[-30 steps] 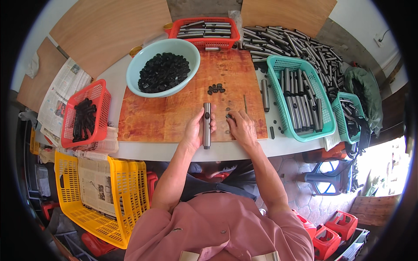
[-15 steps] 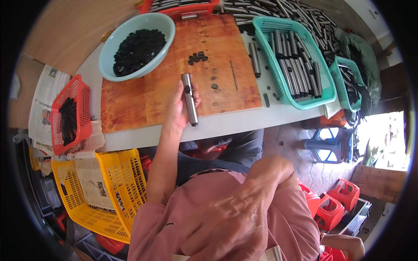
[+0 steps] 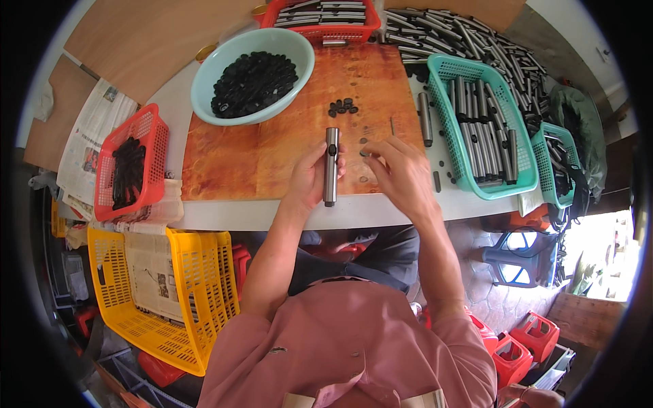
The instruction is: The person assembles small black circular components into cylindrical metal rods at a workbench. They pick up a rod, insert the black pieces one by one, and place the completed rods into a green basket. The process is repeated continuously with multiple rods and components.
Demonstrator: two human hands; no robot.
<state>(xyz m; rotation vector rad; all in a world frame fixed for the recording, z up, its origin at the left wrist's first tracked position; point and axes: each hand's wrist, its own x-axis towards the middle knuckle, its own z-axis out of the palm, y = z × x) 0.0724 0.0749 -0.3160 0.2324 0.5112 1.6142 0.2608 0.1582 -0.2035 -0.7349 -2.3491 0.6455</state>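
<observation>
My left hand is wrapped round a silver metal tube, held upright over the front edge of the brown wooden board. The tube has a dark end and a black oval piece in its side, near the top. Just to the right, my right hand pinches a small dark piece between thumb and fingertips, apart from the tube. Beyond both hands, a cluster of small black pieces lies on the board.
At the back left stands a pale blue bowl of black pieces. A red basket with black parts is at the left. A green basket of tubes sits right, before a heap of tubes. A thin rod lies near my right hand.
My right hand has come up from near my chest to the board and now pinches a small dark piece. My left hand still holds the tube. The view has shifted.
</observation>
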